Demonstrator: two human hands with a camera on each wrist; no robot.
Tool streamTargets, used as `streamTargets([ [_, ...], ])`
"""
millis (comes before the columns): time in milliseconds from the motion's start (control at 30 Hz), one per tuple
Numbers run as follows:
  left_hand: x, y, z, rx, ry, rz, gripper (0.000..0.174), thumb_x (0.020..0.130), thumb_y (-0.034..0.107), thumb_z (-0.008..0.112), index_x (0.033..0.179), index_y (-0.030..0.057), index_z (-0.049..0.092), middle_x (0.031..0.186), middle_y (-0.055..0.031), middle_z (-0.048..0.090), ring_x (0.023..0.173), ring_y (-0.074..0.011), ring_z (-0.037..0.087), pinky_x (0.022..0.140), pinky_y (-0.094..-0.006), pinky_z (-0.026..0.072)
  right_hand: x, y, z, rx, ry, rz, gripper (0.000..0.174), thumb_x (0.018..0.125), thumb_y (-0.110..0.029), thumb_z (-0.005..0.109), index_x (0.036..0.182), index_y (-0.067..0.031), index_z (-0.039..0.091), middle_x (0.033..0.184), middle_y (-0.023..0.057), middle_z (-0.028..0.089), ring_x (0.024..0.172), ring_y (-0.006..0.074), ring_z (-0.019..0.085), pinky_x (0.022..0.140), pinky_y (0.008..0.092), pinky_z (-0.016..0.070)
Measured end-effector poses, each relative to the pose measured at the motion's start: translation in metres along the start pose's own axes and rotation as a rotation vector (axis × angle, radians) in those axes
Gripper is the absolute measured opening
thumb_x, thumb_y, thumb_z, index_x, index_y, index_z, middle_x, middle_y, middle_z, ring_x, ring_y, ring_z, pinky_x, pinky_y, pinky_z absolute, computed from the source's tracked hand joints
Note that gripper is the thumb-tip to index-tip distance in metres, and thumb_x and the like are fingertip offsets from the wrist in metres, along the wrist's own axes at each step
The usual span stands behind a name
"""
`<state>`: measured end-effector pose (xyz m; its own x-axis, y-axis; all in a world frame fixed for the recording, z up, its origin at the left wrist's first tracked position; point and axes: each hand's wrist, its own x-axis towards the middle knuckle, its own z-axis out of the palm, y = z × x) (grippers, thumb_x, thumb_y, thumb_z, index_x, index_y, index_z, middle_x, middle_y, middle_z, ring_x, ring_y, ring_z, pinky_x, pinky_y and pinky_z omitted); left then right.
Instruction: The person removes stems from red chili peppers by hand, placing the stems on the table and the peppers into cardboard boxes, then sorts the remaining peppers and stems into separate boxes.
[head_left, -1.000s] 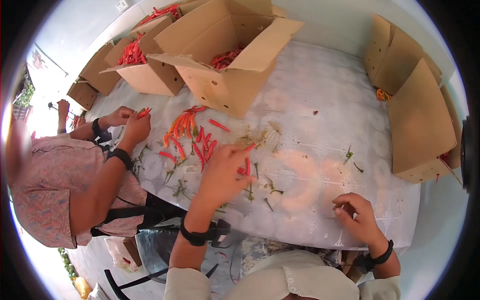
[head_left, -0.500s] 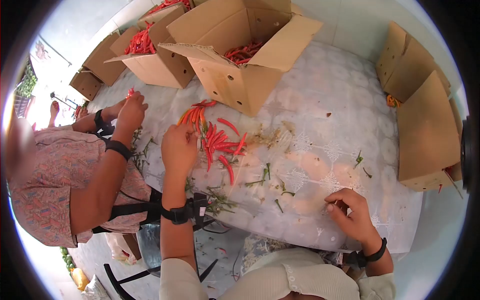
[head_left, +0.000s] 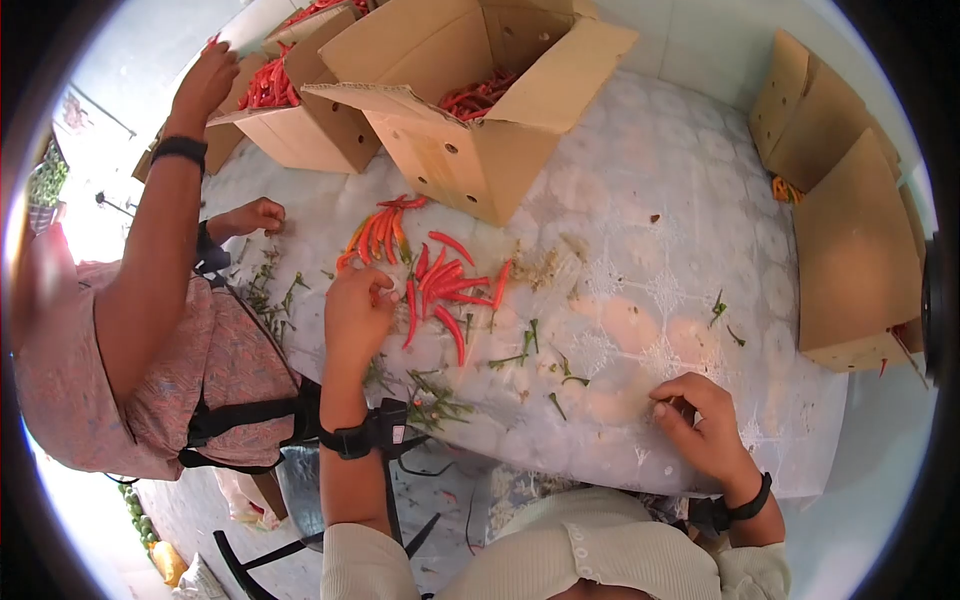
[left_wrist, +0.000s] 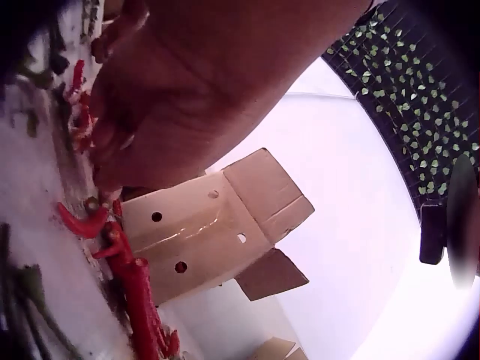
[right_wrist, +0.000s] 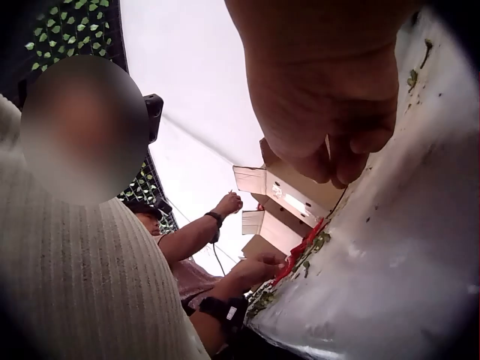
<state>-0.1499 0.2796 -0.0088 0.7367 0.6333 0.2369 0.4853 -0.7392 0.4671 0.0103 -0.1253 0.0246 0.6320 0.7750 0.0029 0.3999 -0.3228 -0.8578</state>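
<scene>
My left hand (head_left: 358, 312) is at the left side of a loose pile of red chilies (head_left: 450, 283), with its fingers bent down towards the table. Orange-red chilies (head_left: 375, 232) lie in a row just beyond its fingertips. In the left wrist view the left hand (left_wrist: 165, 97) hides most of its own fingertips, and red chilies (left_wrist: 139, 300) lie close below them. I cannot tell whether it pinches one. Over the table's near right side, my right hand (head_left: 705, 425) hangs with loosely curled fingers and nothing in them.
An open cardboard box (head_left: 450, 160) holding red chilies stands behind the pile. More boxes are at the far left and right. Green stems (head_left: 435, 400) are scattered along the near edge. At left, another person's hand (head_left: 205, 85) is raised beside a chili-filled box (head_left: 310, 135).
My left hand has moved left from the near side of the chilies, where it held a red one. More red chilies show in the pile. The other person's hand has risen towards the boxes.
</scene>
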Motion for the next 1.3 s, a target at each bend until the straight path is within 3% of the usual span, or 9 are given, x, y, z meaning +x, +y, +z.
streamTargets([
  [133,-0.004,0.016,-0.007,0.093,-0.065,-0.036,0.022,0.068,0.006,0.078,0.087,0.0045,0.067,0.083,-0.0137,0.056,0.075,-0.0314,0.059,0.069,-0.0404,0.0469,-0.005,0.005,-0.001,-0.007,-0.001,0.029,0.013,0.085,-0.004,0.067,0.098,-0.0025,0.067,0.084,0.0079,0.062,0.064,0.0148,0.054,0.058,0.0256,0.0442],
  [233,-0.002,0.013,0.001,0.163,-0.029,0.088,0.022,0.066,0.005,0.077,0.087,0.0043,0.067,0.084,-0.0139,0.057,0.074,-0.0313,0.059,0.07,-0.0405,0.0469,-0.01,0.006,-0.001,-0.001,0.002,0.014,0.013,0.085,-0.004,0.067,0.098,-0.0025,0.067,0.083,0.0078,0.062,0.063,0.015,0.054,0.058,0.0257,0.0441],
  [367,0.001,0.003,0.007,0.064,0.016,0.087,0.021,0.066,0.002,0.075,0.085,0.0033,0.066,0.083,-0.0139,0.058,0.072,-0.031,0.059,0.068,-0.0405,0.0469,-0.017,0.004,-0.005,-0.03,0.022,0.017,0.013,0.085,-0.004,0.067,0.098,-0.0022,0.067,0.083,0.0074,0.062,0.063,0.0147,0.054,0.057,0.0258,0.0439],
  [533,-0.018,0.028,-0.029,-0.12,0.161,0.07,0.02,0.07,-0.002,0.07,0.088,0.0018,0.063,0.081,-0.0132,0.057,0.072,-0.0283,0.06,0.067,-0.0364,0.0479,-0.026,0.006,-0.011,-0.038,0.072,0.037,0.014,0.084,-0.003,0.068,0.097,-0.0022,0.067,0.082,0.0073,0.062,0.063,0.0139,0.055,0.056,0.0254,0.0436],
  [833,-0.113,0.074,-0.022,-0.185,-0.177,0.072,0.026,0.074,0.004,0.072,0.098,0.0022,0.063,0.1,-0.0126,0.058,0.087,-0.0279,0.06,0.073,-0.0343,0.0486,-0.04,0.008,-0.011,-0.038,0.069,0.024,0.012,0.083,0.0,0.066,0.095,-0.002,0.067,0.082,0.0073,0.063,0.062,0.0136,0.053,0.055,0.0252,0.042],
  [933,-0.13,0.086,-0.017,-0.015,-0.061,0.202,0.029,0.073,0.007,0.074,0.1,0.0028,0.064,0.104,-0.0124,0.057,0.093,-0.0298,0.057,0.078,-0.037,0.0473,-0.045,0.007,-0.011,-0.065,0.068,-0.011,0.013,0.083,0.0,0.065,0.095,-0.0023,0.067,0.082,0.0073,0.062,0.061,0.0139,0.053,0.054,0.0257,0.0417],
  [1133,-0.139,0.073,-0.013,-0.204,-0.202,-0.041,0.03,0.073,0.011,0.076,0.1,0.0043,0.065,0.105,-0.0125,0.057,0.099,-0.0331,0.053,0.087,-0.0432,0.0424,-0.065,0.007,-0.015,-0.048,0.086,-0.021,0.013,0.083,-0.001,0.065,0.096,-0.0027,0.067,0.082,0.007,0.062,0.062,0.0145,0.052,0.055,0.0256,0.0418],
  [1233,-0.14,0.078,-0.01,0.086,0.055,0.185,0.025,0.076,0.009,0.073,0.099,0.0038,0.065,0.101,-0.0122,0.057,0.095,-0.0334,0.055,0.084,-0.0422,0.0434,-0.083,0.005,-0.025,-0.066,0.108,-0.027,0.013,0.084,-0.001,0.066,0.096,-0.0027,0.067,0.082,0.0063,0.063,0.063,0.0134,0.053,0.055,0.0253,0.042],
  [1300,-0.142,0.074,-0.001,0.057,0.135,0.199,0.023,0.077,0.009,0.071,0.097,0.0032,0.064,0.098,-0.0131,0.057,0.092,-0.0342,0.055,0.082,-0.0426,0.0437,-0.097,0.007,-0.034,-0.057,0.168,0.0,0.013,0.084,-0.001,0.065,0.096,-0.003,0.067,0.082,0.0059,0.063,0.064,0.0127,0.054,0.055,0.0249,0.0423],
])
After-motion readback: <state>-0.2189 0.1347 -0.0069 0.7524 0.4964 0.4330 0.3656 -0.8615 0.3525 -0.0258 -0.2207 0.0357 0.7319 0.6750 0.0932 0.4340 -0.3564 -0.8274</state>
